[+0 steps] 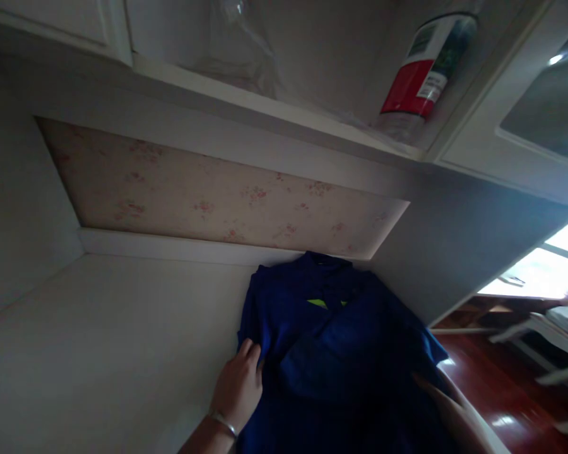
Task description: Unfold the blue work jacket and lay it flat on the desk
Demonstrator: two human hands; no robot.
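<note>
A dark blue collared shirt with small yellow-green marks on its chest lies spread on a white surface, its collar towards the back. My left hand, with a silver bangle on the wrist, has its fingers closed on the shirt's left edge. On the other side, my right hand pinches the right edge near the sleeve. Its thumb lies over the cloth, and its other fingers are mostly hidden. The lower part of the shirt runs out of view.
Floral wallpaper shows behind the white surface. An open shelf overhead holds a red and white can and clear plastic. To the right are a grey side panel, a red-brown floor and white furniture.
</note>
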